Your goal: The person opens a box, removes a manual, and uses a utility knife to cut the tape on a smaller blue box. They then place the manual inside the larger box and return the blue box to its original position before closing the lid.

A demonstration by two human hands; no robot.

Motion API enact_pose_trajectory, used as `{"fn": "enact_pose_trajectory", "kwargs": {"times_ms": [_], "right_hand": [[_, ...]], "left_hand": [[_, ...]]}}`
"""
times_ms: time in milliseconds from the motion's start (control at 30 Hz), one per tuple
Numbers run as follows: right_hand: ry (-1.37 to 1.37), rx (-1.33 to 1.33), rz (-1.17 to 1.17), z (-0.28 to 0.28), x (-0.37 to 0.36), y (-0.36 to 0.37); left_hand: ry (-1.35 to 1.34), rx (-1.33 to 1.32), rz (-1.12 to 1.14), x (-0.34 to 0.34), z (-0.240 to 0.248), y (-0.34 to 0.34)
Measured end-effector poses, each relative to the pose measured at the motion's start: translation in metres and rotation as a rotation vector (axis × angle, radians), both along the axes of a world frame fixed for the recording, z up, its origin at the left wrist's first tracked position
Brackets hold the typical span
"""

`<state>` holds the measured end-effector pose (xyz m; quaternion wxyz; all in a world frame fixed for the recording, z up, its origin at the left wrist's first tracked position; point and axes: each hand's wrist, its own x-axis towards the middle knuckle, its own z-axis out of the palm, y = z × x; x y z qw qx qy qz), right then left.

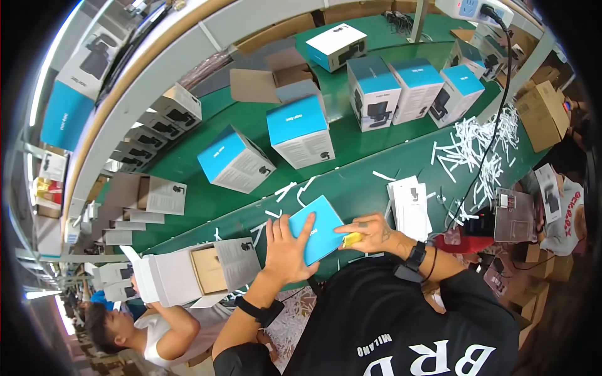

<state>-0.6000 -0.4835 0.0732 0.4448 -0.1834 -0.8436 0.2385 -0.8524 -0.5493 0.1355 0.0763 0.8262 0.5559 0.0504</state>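
A blue-topped carton (327, 241) rests at the near edge of the green bench, in front of my body. My left hand (287, 250) grips it from the left, thumb lying across its blue face and the other fingers along its far left side. At the box's right edge, my right hand (371, 233) is closed around a small yellow object (352, 239) whose kind I cannot make out. Its index finger reaches onto the edge of the blue face.
Blue-and-white cartons (300, 128) stand along the green conveyor (182, 207). White leaflets (411, 203) lie right of my hands, paper strips (480, 150) beyond. An open carton (207, 269) is at the left, by a co-worker (163, 332). A black cable (501, 94) hangs at the right.
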Motion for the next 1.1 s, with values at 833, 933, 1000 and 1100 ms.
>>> {"fn": "enact_pose_trajectory", "kwargs": {"times_ms": [833,933,1000,1100], "right_hand": [[0.04,-0.275,-0.574,0.059,0.045,0.098],[0.081,-0.273,-0.743,0.077,-0.002,0.214],[-0.14,-0.257,-0.817,0.078,-0.03,0.278],[-0.327,-0.136,-0.682,0.078,-0.066,0.336]], "left_hand": [[-1.956,-0.165,0.712,-0.21,0.045,0.145],[-1.626,0.06,0.75,-0.195,0.029,0.173],[-1.724,0.058,0.701,-0.186,0.026,0.179],[-1.762,0.242,0.695,-0.173,0.017,0.183]]}}
